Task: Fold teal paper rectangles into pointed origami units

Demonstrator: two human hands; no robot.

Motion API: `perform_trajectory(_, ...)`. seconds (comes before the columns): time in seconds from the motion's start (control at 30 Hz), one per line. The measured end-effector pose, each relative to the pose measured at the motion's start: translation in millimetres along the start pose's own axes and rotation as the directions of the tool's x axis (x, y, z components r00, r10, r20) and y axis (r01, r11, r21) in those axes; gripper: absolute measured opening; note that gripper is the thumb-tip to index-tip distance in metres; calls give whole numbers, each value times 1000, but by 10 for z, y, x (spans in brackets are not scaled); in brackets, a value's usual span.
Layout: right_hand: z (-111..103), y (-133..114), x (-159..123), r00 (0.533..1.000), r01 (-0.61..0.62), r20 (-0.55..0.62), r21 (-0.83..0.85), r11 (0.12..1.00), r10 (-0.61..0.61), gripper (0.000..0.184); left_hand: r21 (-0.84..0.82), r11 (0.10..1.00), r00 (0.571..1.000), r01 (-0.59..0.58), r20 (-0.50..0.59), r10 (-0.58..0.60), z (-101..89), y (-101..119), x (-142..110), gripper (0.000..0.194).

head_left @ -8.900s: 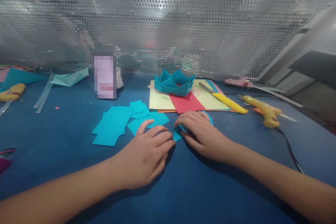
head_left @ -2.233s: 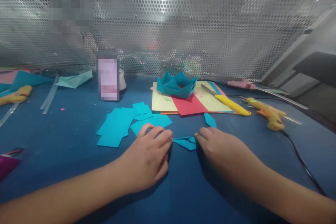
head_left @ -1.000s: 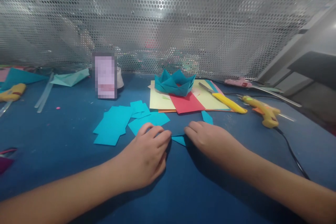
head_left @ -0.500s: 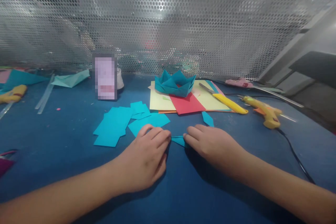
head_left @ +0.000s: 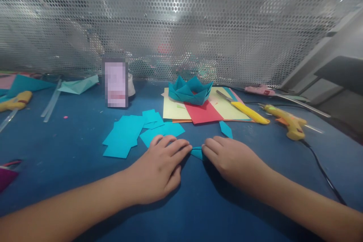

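Note:
A small folded piece of blue paper (head_left: 197, 152) lies low on the table between my hands, mostly covered by fingers. My left hand (head_left: 161, 170) presses its left end, the index finger stretched along it and the thumb tucked underneath. At the other end, the closed fingers of my right hand (head_left: 224, 155) grip the paper. Several flat blue paper pieces (head_left: 124, 134) overlap beyond my left hand. Another small folded blue piece (head_left: 226, 129) lies just past my right hand. Farther back, a pointed blue paper ring (head_left: 190, 91) stands on red paper (head_left: 204, 112) and pale yellow sheets (head_left: 172, 109).
A yellow utility knife (head_left: 249, 112) rests on the sheets, its blade out. To the right lies a yellow glue gun (head_left: 286, 120) with a trailing cord. A blurred phone (head_left: 116, 83) stands at the back left. Perforated metal (head_left: 176, 22) walls off the table's rear.
My left index finger has slid rightward along the folded paper and straightened, so less of it shows between my hands. The whole view has shifted slightly.

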State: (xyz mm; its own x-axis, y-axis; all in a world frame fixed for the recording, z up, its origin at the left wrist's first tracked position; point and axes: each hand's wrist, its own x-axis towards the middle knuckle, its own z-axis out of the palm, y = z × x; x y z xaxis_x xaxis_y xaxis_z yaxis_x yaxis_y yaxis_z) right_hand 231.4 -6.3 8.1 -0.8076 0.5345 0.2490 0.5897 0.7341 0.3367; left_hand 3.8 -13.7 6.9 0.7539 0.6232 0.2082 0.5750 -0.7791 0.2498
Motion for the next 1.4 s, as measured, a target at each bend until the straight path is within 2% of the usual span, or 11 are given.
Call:
perform_trajectory(0.1, 6, 6, -9, 998, -20, -50, 28, 999, 22, 24, 6, 1000, 1000, -11, 13, 11, -6, -11, 5, 46)
perform_trajectory(0.27, 45, 33, -8, 995, 59, -84, 44, 997, -56, 27, 46, 998, 999, -34, 21, 33, -8, -22, 1, 43)
perform_trajectory(0.43, 105, 43, 0, 994, -16, -107, 117, 993, 28, 29, 73, 997, 999, -33, 18, 32, 8, -12, -18, 46)
perform_trajectory(0.57, 132, 31, 1, 993, -24, -112, 122, 992, 38, 28, 73, 995, 998, -66, 29, 64, 28, -20, -26, 45)
perform_trajectory(0.77, 133, 27, -18, 993, -7, -116, 94, 996, 18, 33, 41, 998, 999, -41, 30, 40, 46, -29, -18, 44)
perform_trajectory(0.97, 154, 50, -23, 989, -48, -136, 122, 991, 65, 30, 3, 999, 997, -50, 54, 49, 48, -34, -7, 46)
perform_trajectory(1.2, 133, 88, -45, 988, 92, -131, 65, 994, -83, 28, 1, 997, 996, -75, 49, 75, 63, -32, -6, 47)
perform_trajectory(1.4, 127, 102, -34, 984, 124, -136, 51, 991, -116, 28, -2, 997, 996, -72, 51, 72, 52, -30, 7, 46)
